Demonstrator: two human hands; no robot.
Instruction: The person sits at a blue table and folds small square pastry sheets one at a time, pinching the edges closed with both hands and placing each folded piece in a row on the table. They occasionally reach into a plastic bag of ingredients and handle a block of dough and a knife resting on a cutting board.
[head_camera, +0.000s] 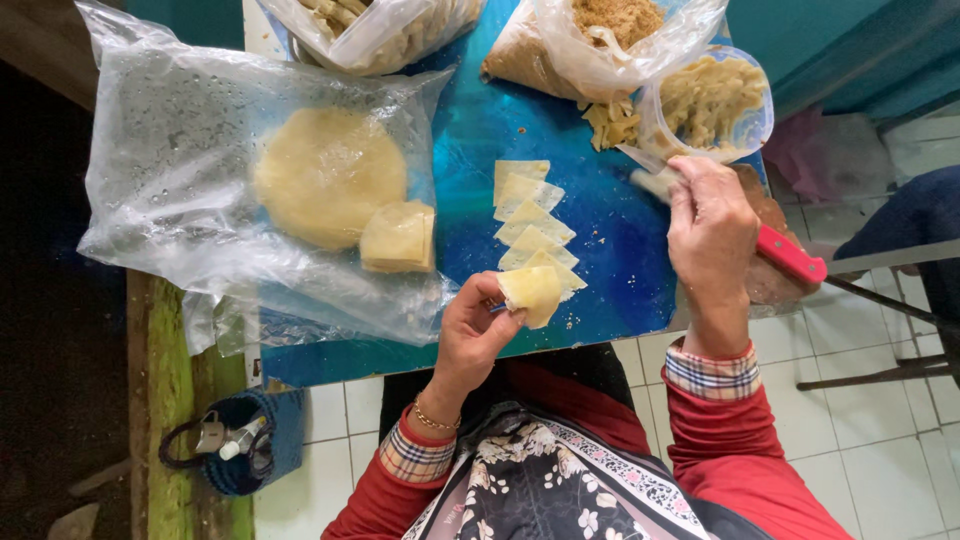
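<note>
Blue table (470, 140) stands on white tiled floor (880, 440).

The right hand (712, 235) covers most of a tool, so only its pale tip and, perhaps part of it, a red handle (791, 256) show. Two bags (385, 30) at the top are cut off by the picture's edge. Fogged plastic (180, 150) blurs the round dough (328, 175) beneath. The small things in the blue basket (240, 445) are too tiny to tell.
</note>
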